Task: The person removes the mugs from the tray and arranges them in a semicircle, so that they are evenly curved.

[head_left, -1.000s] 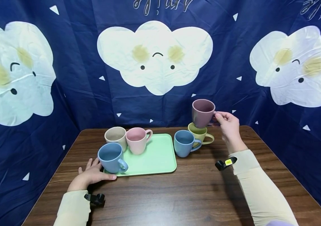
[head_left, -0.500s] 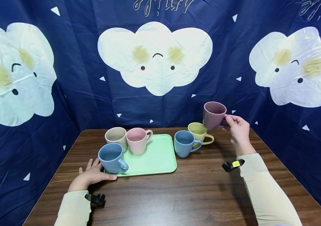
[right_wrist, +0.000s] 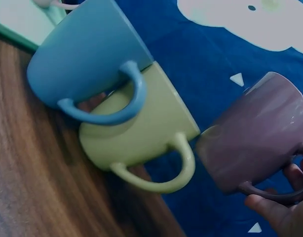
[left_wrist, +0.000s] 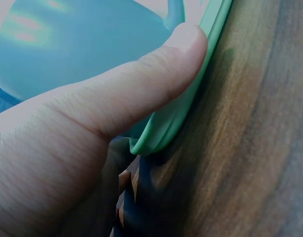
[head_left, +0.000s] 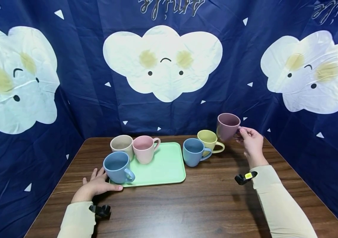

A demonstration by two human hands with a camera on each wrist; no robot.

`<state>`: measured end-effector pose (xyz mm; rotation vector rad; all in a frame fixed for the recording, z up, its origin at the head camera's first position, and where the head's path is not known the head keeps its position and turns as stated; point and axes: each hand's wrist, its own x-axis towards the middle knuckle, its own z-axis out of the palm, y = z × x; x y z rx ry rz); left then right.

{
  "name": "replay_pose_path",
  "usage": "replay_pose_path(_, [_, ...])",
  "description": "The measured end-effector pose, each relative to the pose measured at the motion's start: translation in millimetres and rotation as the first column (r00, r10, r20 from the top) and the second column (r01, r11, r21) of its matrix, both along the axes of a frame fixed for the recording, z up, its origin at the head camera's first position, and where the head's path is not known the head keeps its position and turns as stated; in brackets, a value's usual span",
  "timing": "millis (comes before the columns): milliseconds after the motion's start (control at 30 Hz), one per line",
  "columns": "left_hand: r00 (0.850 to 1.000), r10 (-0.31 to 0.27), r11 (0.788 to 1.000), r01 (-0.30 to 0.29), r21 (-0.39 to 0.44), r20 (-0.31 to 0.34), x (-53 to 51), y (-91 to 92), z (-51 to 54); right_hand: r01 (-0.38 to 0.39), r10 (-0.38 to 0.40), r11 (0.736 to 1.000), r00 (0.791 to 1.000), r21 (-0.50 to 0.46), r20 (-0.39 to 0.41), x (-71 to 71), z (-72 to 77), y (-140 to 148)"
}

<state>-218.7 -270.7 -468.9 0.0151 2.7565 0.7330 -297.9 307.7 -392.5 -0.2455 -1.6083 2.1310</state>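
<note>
My right hand (head_left: pixel 253 142) grips the handle of a purple mug (head_left: pixel 227 127), holding it upright in the air at the table's back edge. In the right wrist view the purple mug (right_wrist: pixel 257 136) hangs just right of a yellow-green mug (right_wrist: pixel 146 116). A blue mug (head_left: pixel 192 152) stands in front of that yellow-green mug. My left hand (head_left: pixel 95 185) lies at the near left corner of a green tray (head_left: pixel 166 170), fingers spread. In the left wrist view its straight thumb (left_wrist: pixel 156 74) rests over the tray's rim, beside a larger blue mug (head_left: pixel 116 167).
A beige mug (head_left: pixel 122 145) and a pink mug (head_left: pixel 144 150) stand on the tray behind the larger blue mug. The wooden table (head_left: pixel 186 208) reaches back to a dark blue curtain (head_left: pixel 169 120) with cloud prints.
My right hand has carried the purple mug right from above the yellow-green mug, then lowered it somewhat beside it. The left hand and the tray have stayed put.
</note>
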Motion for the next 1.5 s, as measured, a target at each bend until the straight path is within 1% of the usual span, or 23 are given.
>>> replay_pose_path(233, [1.0,0.002,1.0,-0.002,-0.003,-0.003,0.9,0.4,0.2,0.023,-0.023,1.0,1.0,-0.008,0.0,-5.0,-19.6,1.2])
replay_pose_path(433, [1.0,0.003,1.0,-0.003,-0.004,-0.004,0.0,-0.4,-2.0,0.044,-0.044,0.999,0.999,0.009,-0.01,-9.2,-37.1,2.9])
replay_pose_path(667, [1.0,-0.007,1.0,0.007,-0.001,-0.003,0.0,-0.1,-2.2,0.045,-0.044,0.999,0.999,-0.026,0.03,-9.7,-55.2,4.0])
replay_pose_path(700, [1.0,-0.007,1.0,0.007,-0.003,-0.002,-0.2,-0.1,-2.4,0.046,-0.045,0.999,0.998,-0.018,0.036,-9.7,-57.2,4.0])
replay_pose_path(833, [1.0,-0.003,1.0,0.003,0.002,-0.003,0.3,0.4,-2.4,0.046,-0.045,0.999,0.998,-0.009,0.048,-8.9,-62.7,3.2])
replay_pose_path(933, [1.0,-0.006,1.0,0.006,0.017,-0.003,-0.3,-1.0,-5.2,0.045,-0.043,0.999,0.998,-0.022,0.046,-9.1,-66.3,2.4])
replay_pose_path(1033, [1.0,-0.003,1.0,0.003,0.023,-0.012,-2.8,-4.3,-10.2,0.041,-0.04,0.999,0.998,-0.022,0.049,-9.5,-70.0,2.0])
replay_pose_path(1100, [1.0,-0.013,1.0,0.013,0.027,-0.013,-3.4,-4.9,-9.9,0.04,-0.038,0.999,0.998,-0.033,0.054,-9.7,-72.6,2.3])
replay_pose_path(1233, [1.0,-0.002,1.0,0.002,0.023,-0.002,-5.5,-6.3,-13.3,0.045,-0.044,0.999,0.997,-0.023,0.068,-9.6,-78.8,3.4])
replay_pose_path(1367, [1.0,0.001,1.0,-0.001,0.028,-0.009,-8.0,-8.6,-18.5,0.056,-0.055,0.998,0.995,-0.001,0.086,-9.3,-83.2,2.9])
replay_pose_path(1433, [1.0,0.006,1.0,-0.006,0.027,-0.009,-7.0,-7.9,-17.4,0.06,-0.061,0.998,0.994,0.009,0.095,-9.0,-84.5,2.5])
replay_pose_path(1500, [1.0,0.009,0.999,-0.009,0.032,-0.002,-5.5,-6.4,-13.4,0.062,-0.063,0.998,0.993,0.018,0.099,-8.5,-85.4,2.1])
